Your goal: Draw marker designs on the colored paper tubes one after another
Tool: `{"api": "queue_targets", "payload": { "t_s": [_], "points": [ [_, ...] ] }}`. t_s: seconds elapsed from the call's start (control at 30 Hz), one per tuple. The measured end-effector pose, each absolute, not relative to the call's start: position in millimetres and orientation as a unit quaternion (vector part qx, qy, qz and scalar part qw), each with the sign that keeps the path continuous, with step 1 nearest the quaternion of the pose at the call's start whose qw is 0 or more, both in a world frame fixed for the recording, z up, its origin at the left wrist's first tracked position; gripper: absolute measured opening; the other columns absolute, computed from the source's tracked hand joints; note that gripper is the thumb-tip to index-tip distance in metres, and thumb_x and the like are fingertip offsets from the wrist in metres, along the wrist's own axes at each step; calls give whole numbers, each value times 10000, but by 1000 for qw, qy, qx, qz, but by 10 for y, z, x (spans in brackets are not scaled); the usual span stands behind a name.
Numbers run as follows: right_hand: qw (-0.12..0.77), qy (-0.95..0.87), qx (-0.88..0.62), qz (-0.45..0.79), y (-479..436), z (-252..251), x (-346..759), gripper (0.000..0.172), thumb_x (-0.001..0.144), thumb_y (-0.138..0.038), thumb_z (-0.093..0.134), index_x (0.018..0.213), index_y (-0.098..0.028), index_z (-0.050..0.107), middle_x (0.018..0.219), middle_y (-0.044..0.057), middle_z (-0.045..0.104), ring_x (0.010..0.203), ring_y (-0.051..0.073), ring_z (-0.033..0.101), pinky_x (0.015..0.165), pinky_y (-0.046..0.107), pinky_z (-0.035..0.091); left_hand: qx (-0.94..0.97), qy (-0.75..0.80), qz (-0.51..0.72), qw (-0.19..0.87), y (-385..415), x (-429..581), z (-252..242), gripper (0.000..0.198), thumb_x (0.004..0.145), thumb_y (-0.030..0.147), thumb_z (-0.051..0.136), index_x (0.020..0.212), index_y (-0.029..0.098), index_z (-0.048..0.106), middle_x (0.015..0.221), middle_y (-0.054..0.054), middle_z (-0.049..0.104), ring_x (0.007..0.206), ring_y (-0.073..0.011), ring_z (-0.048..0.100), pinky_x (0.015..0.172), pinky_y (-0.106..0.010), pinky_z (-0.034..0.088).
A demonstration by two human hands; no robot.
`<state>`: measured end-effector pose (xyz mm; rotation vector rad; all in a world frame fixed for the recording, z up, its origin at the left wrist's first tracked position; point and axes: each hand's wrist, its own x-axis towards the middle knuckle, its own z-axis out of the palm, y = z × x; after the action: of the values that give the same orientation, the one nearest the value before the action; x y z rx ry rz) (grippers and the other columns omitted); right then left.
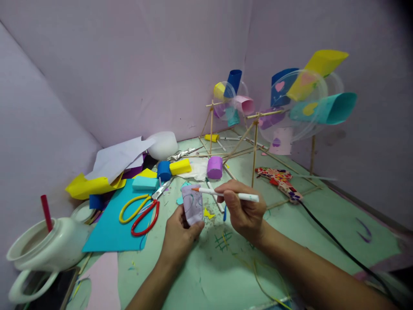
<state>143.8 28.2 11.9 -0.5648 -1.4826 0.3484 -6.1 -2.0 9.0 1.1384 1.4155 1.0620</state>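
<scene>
In the middle of the head view, my left hand (185, 230) pinches a small pale purple piece of paper (192, 213) by its lower edge, holding it up. Curved lines are drawn on its face. My right hand (243, 209) grips a white felt-tip pen (240, 196), its orange tip at the paper's upper right part; I cannot tell if it touches. Below the hands, a green grid (222, 242) is drawn on the table. A yellow paper scrap (209, 214) lies between them. Scissors (155, 201) with red and yellow handles rest open at the left.
Two stick-framed pinwheels stand at the back right, the nearer one with a yellow paper blade (318, 71). A patterned glue gun (279, 181) trails a black cord (335, 245). Blue paper (112, 228) and a white teapot-shaped pot (69, 237) are at left; a purple paper roll (214, 168) is behind.
</scene>
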Motion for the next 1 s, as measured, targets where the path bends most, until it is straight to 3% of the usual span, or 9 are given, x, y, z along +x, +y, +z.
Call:
{"api": "queue_targets", "payload": {
  "t_s": [0.13,0.23,0.4,0.5,0.63,0.8,1.0],
  "points": [
    [688,-631,-312,176,318,122,1411,188,875,-156,512,1019,-215,617,801,33,676,724,152,652,684,299,519,545,624,399,393,-39,-100,31,477,662,234,649,1127,154,583,1028,-86,706,879,-236,659,768,-340,506],
    [615,-674,-369,176,355,158,1392,148,818,-196,592,964,-207,612,897,51,691,846,183,645,785,338,502,596,661,346,297,-74,-118,-9,476,694,229,609,1166,189,569,1027,-81,698,899,-253,645,792,-365,481],
    [524,-711,-414,218,373,155,1381,217,721,-221,671,908,-198,563,770,20,666,745,187,621,742,345,488,638,657,347,202,-133,-116,-47,463,704,211,606,1166,218,591,1113,-103,664,1028,-310,590,842,-392,430],
    [492,-716,-410,277,391,120,1388,258,717,-205,659,937,-202,525,826,15,635,720,164,609,701,311,493,639,638,385,194,-137,-122,-57,447,706,225,614,1153,215,608,1097,-112,655,1021,-317,581,849,-397,425],
    [472,-747,-355,305,444,94,1421,292,702,-148,645,953,-204,508,920,28,596,826,172,593,756,309,488,605,620,428,256,-93,-171,-19,469,647,245,687,1112,208,636,1079,-106,649,1014,-311,578,876,-388,427],
    [467,-744,-315,359,478,149,1490,229,745,-96,576,934,-204,505,933,19,576,885,161,575,810,307,468,541,503,423,526,-13,-259,57,539,664,368,708,1140,131,620,1066,-125,682,959,-296,618,800,-350,475],
    [453,-784,-284,316,471,207,1523,238,736,-51,565,922,-193,521,888,21,587,827,156,571,761,287,464,533,504,399,551,0,-231,69,407,589,316,767,941,122,702,862,-83,712,793,-242,621,704,-312,478]
  ]
}}
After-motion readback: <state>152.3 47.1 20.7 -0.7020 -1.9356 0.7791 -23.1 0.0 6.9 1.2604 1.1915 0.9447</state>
